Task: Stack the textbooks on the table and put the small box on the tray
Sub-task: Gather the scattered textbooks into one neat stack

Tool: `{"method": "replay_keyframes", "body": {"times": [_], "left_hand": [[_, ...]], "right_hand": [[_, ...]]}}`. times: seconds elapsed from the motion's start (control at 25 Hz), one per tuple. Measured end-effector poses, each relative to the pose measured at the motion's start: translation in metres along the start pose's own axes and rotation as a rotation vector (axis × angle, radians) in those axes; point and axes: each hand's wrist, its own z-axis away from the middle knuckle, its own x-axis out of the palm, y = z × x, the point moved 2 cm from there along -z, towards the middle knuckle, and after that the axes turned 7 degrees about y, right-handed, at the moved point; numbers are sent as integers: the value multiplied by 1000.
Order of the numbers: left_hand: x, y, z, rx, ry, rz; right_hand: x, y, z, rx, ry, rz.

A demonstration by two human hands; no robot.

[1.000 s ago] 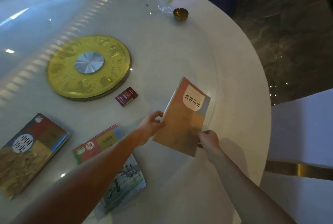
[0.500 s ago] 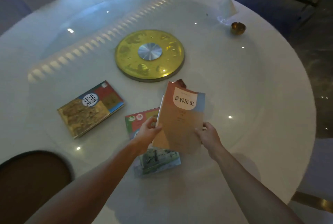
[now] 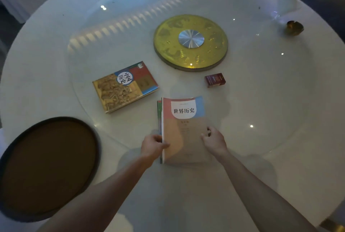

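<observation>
Lowered flat since before: world-history textbook [image 3: 183, 129]; long axis points away | left hand [image 3: 153, 145] grips spine

So counting it up: three textbooks total, the world-history one [image 3: 183, 129] lying on top of a second one [image 3: 159, 118] that only peeks out along its left edge, plus a third textbook [image 3: 125, 86] lying alone up and left of the left grip [image 3: 154, 145]. One small red box [image 3: 215, 80] up past the right grip [image 3: 214, 139]. One round brown tray [image 3: 97, 138] left of the left grip. One gold disc [image 3: 190, 43], one little brass dish [image 3: 295, 27], one clear plastic stand [image 3: 286, 1], all on one round white surface [image 3: 280, 120]. Two hands.
</observation>
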Motion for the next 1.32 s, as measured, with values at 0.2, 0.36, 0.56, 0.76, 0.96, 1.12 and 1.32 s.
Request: {"method": "replay_keyframes", "body": {"times": [0.2, 0.36, 0.56, 0.76, 0.96, 1.12, 1.32], "left_hand": [[-6, -3, 4, 117, 90, -66], [-5, 3, 3, 155, 94, -120], [-4, 1, 4, 116, 55, -89], [-23, 11, -1, 131, -23, -78], [-72, 42, -29, 199, 58, -135], [-123, 75, -58, 278, 122, -108], [-172, 98, -104, 323, 154, -72]], "right_hand": [[5, 3, -3, -24, 40, 196], [6, 4, -8, -47, 65, 236], [12, 5, -6, 11, 23, 233], [10, -15, -2, 50, 29, 267], [24, -87, 2, -69, 119, 140], [63, -139, -2, -26, -23, -111], [122, -186, -2, 179, -235, -481]]}}
